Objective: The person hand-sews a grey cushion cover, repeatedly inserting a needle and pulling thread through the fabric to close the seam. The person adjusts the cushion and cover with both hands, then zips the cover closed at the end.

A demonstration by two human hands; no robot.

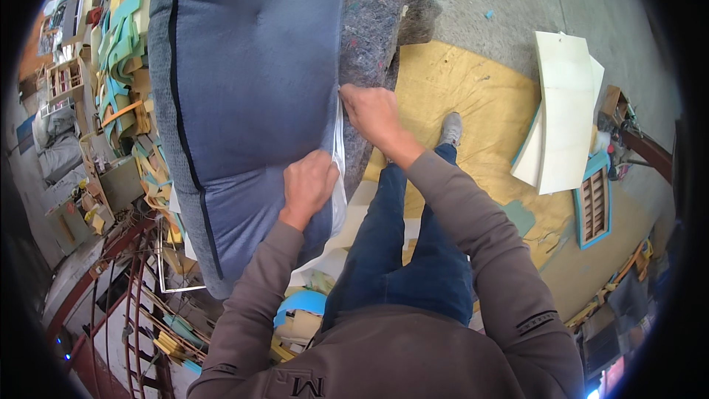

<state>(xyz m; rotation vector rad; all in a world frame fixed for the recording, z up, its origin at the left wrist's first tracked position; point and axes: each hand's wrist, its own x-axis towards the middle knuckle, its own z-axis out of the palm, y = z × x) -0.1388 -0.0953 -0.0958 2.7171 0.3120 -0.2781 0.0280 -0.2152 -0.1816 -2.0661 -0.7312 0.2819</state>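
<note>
A large blue tufted cushion with dark piping along its left side lies in front of me, on top of grey speckled felt padding. Along its right edge runs a strip of white lining. My left hand is closed on the cushion's edge fabric, beside the white strip. Farther up the same edge, my right hand pinches the blue cover where it meets the lining. What lies inside the fingers of either hand is partly hidden.
Yellow sheeting covers the floor under my feet. White foam sheets lie at the right, near a blue-edged slatted frame. Piled foam offcuts crowd the left, with a dark red metal frame at lower left.
</note>
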